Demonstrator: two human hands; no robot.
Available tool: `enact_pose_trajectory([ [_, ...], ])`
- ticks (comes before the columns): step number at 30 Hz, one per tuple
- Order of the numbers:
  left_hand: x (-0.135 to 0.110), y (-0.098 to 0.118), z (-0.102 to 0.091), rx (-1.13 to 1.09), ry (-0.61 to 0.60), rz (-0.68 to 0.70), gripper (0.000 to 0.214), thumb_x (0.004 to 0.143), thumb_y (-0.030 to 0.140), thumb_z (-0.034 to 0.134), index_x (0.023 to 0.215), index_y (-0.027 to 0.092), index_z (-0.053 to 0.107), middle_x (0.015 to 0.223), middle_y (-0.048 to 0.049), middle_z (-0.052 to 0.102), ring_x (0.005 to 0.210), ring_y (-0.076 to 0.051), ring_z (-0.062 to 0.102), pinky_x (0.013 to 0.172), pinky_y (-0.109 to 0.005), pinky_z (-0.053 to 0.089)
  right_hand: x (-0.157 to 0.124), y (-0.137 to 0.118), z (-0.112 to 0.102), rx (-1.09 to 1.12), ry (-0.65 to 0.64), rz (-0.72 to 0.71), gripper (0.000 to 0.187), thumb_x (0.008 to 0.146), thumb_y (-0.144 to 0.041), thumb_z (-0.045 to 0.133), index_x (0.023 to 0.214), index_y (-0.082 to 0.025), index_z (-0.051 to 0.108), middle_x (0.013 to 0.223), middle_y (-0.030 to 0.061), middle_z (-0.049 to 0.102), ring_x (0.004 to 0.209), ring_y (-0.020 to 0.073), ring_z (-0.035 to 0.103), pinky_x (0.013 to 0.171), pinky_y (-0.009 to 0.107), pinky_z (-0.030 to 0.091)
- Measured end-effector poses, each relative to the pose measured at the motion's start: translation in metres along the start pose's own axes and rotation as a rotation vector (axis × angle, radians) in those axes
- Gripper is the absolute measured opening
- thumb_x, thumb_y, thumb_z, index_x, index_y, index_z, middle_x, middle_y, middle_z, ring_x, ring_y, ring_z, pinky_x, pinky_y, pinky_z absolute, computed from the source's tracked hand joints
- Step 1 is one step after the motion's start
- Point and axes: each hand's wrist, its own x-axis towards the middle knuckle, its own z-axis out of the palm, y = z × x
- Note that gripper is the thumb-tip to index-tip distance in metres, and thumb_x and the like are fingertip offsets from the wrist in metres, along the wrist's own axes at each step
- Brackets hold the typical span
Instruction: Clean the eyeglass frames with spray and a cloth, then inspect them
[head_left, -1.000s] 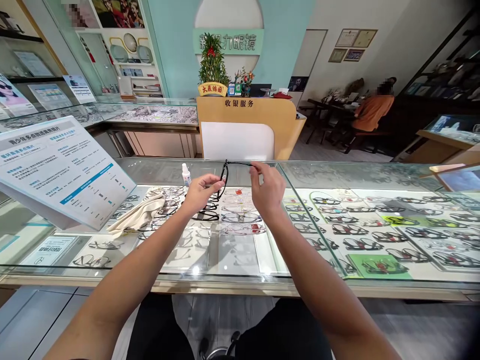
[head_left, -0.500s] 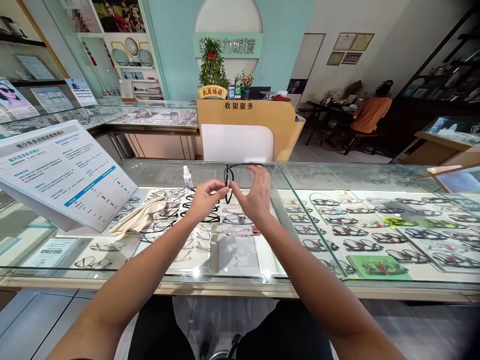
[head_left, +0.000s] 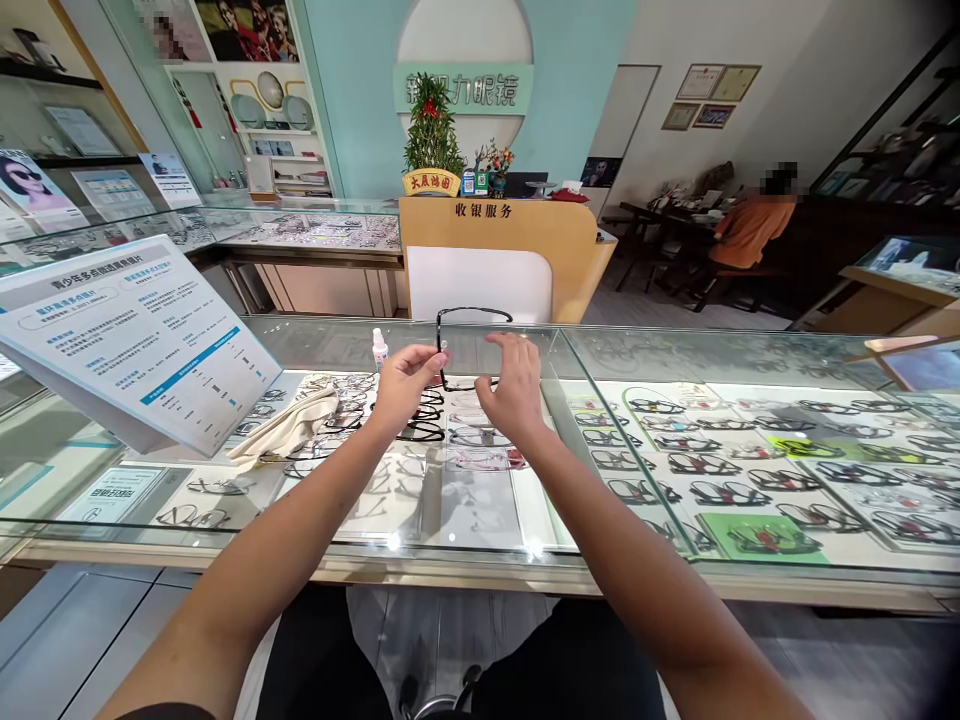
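In my left hand (head_left: 405,385) is a pair of black-framed glasses (head_left: 439,332), pinched between thumb and fingers at the front. The front stands edge-on to me, and both temples stretch out to the right, one above the other. My right hand (head_left: 516,388) is beside them with thumb and fingers spread. The lower temple ends at its thumb; whether they touch I cannot tell. Below my hands, several dark glasses (head_left: 420,432) lie in rows on the glass counter (head_left: 315,345). A beige cloth (head_left: 289,430) and a small white bottle (head_left: 380,350) are left of my hands.
A large printed sign (head_left: 142,340) stands on the counter at left. More glasses (head_left: 705,463) are laid out under the glass at right. Beyond are a wooden cashier desk (head_left: 585,250) with a plant (head_left: 431,135) and a seated person in orange (head_left: 754,232).
The glasses have turned, so both temples now show, spread apart. My left hand has shifted slightly left and keeps its hold. My right thumb has moved away from the front of the frame.
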Motion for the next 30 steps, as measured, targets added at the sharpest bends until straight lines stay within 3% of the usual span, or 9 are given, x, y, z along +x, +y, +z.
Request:
enact_pose_trajectory([
  [4,0.001,0.000,0.000,0.038,-0.022,0.032,0.062,0.069,0.074,0.097,0.096,0.020,0.082,0.110,-0.0113,0.085,0.104,-0.026,0.076,0.083,-0.036,0.064,-0.003,-0.004,0.003,0.030,-0.088,0.034,0.063,0.080,-0.009,0.059,0.143,-0.017,0.059,0.142,0.0193,0.069,0.132,0.0392,0.060,0.116,0.061,0.047],
  [8,0.001,-0.002,-0.001,0.053,-0.069,0.093,0.053,0.071,0.065,0.097,0.092,0.019,0.082,0.142,-0.0159,0.074,0.127,-0.034,0.072,0.079,-0.034,0.064,-0.007,-0.014,0.002,0.171,-0.148,-0.002,0.039,0.098,-0.027,0.064,0.136,-0.020,0.064,0.136,0.0166,0.075,0.122,0.0358,0.066,0.109,0.054,0.052],
  [10,0.001,-0.003,-0.002,0.069,-0.101,0.117,0.047,0.074,0.062,0.097,0.093,0.020,0.083,0.153,-0.0163,0.067,0.141,-0.037,0.066,0.083,-0.036,0.064,-0.009,-0.018,0.002,0.228,-0.166,-0.016,0.037,0.104,-0.039,0.066,0.135,-0.021,0.066,0.135,0.0156,0.077,0.122,0.0349,0.068,0.109,0.053,0.054],
  [14,0.002,-0.006,-0.005,0.116,-0.146,0.134,0.039,0.083,0.058,0.092,0.098,0.022,0.086,0.155,-0.0156,0.067,0.149,-0.039,0.061,0.097,-0.041,0.061,-0.011,-0.021,0.004,0.277,-0.198,-0.017,0.039,0.108,-0.047,0.066,0.137,-0.021,0.069,0.138,0.0169,0.079,0.130,0.0360,0.070,0.112,0.054,0.056],
  [19,0.002,-0.006,-0.006,0.106,-0.190,0.130,0.040,0.083,0.058,0.092,0.098,0.022,0.084,0.154,-0.0168,0.067,0.151,-0.040,0.059,0.093,-0.040,0.061,-0.012,-0.020,0.006,0.363,-0.236,0.049,0.039,0.109,-0.048,0.066,0.136,-0.022,0.073,0.139,0.0165,0.081,0.130,0.0357,0.073,0.107,0.053,0.060],
  [23,0.001,-0.003,-0.006,0.153,-0.212,0.200,0.034,0.092,0.054,0.082,0.103,0.022,0.082,0.153,-0.0171,0.067,0.148,-0.037,0.061,0.090,-0.039,0.063,-0.012,-0.021,0.005,0.414,-0.215,0.094,0.040,0.107,-0.049,0.067,0.136,-0.023,0.075,0.134,0.0152,0.083,0.126,0.0341,0.075,0.108,0.052,0.060],
  [25,0.002,-0.001,-0.009,0.259,-0.136,0.291,0.028,0.096,0.048,0.076,0.107,0.022,0.079,0.149,-0.0160,0.068,0.142,-0.034,0.064,0.094,-0.040,0.063,-0.012,-0.021,0.005,0.407,-0.194,0.109,0.039,0.106,-0.047,0.068,0.135,-0.023,0.076,0.131,0.0150,0.084,0.123,0.0342,0.076,0.109,0.053,0.059],
  [27,0.005,0.001,-0.014,0.462,0.050,0.385,0.019,0.096,0.037,0.072,0.107,0.023,0.077,0.144,-0.0145,0.069,0.138,-0.032,0.065,0.106,-0.046,0.059,-0.011,-0.020,0.006,0.395,-0.173,0.125,0.040,0.105,-0.048,0.067,0.133,-0.021,0.077,0.129,0.0159,0.084,0.121,0.0346,0.076,0.109,0.053,0.059],
  [30,0.011,0.002,-0.025,0.829,0.322,0.358,0.019,0.094,0.028,0.070,0.110,0.024,0.078,0.153,-0.0156,0.063,0.149,-0.035,0.055,0.126,-0.056,0.043,-0.010,-0.019,0.006,0.381,-0.160,0.148,0.042,0.105,-0.050,0.066,0.132,-0.021,0.078,0.128,0.0165,0.084,0.118,0.0347,0.077,0.106,0.053,0.060],
])
